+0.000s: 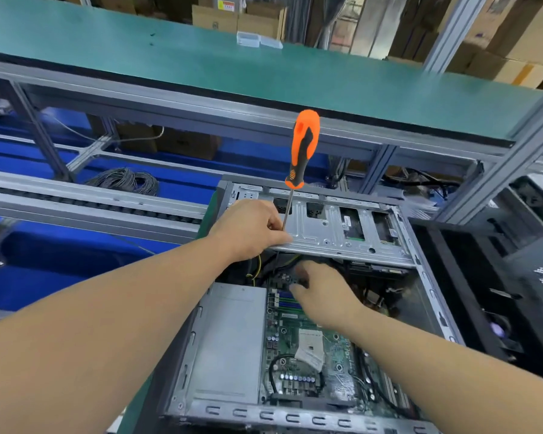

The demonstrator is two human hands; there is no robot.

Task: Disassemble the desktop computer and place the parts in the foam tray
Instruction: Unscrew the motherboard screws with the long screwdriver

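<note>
Desktop computer, side panel off, lies open on the bench and fills the picture from the centre down toward 5 o'clock. Its grey power supply sits at 7 o'clock inside the case, with the green motherboard just beside it toward 5 o'clock. A silver drive cage spans the far end at 12 o'clock. The left hand rests on the cage's near edge, fingers curled around the thin shaft of an orange-and-black screwdriver, whose handle stands upright above it. The right hand reaches into the case below the cage, fingertips pinching a dark connector among the cables; the grip is blurred. A teal shelf runs across at 12 o'clock.
</note>
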